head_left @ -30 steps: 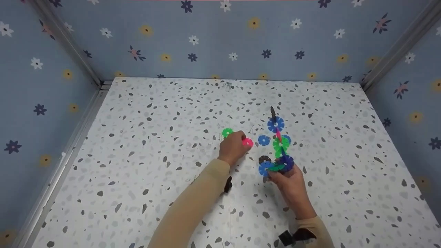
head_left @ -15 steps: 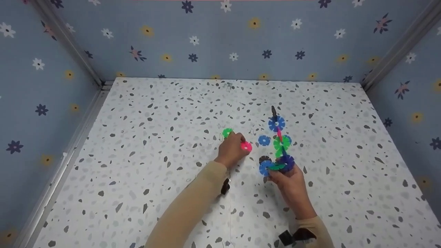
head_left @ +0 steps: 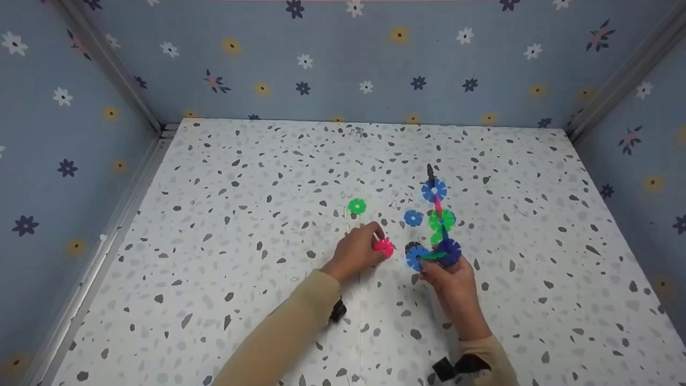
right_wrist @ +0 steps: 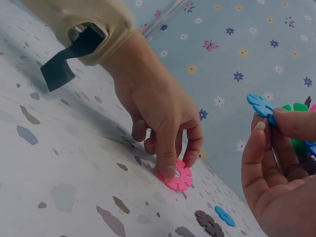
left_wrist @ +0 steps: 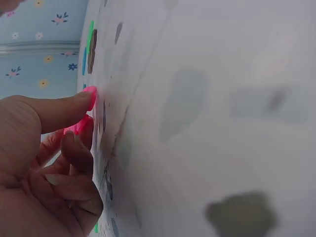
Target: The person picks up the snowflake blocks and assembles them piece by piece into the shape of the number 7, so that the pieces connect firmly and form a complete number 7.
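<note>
In the head view, my left hand (head_left: pixel 355 251) pinches a pink notched plastic disc (head_left: pixel 384 247) between thumb and fingers, low over the table. The right wrist view shows this pink disc (right_wrist: pixel 180 177) standing on edge, its rim right at the tabletop. My right hand (head_left: pixel 456 289) grips the near end of a chain of interlocked discs. In that chain are a light blue disc (head_left: pixel 416 259), a dark blue disc (head_left: pixel 451 250), green discs (head_left: pixel 440 220), a pink one seen edge-on, and another blue disc (head_left: pixel 434 190) with a dark piece at the far end.
A loose green disc (head_left: pixel 357 206) lies beyond my left hand. A loose blue disc (head_left: pixel 413 217) lies left of the chain. A brown disc (right_wrist: pixel 209 223), partly hidden in the head view, lies near it. Flower-patterned walls (head_left: pixel 343 59) border the speckled table (head_left: pixel 257 187).
My left hand has drawn the pink disc nearer to the body, away from the loose green disc, which now shows fully. My right hand and the chain have hardly moved.
</note>
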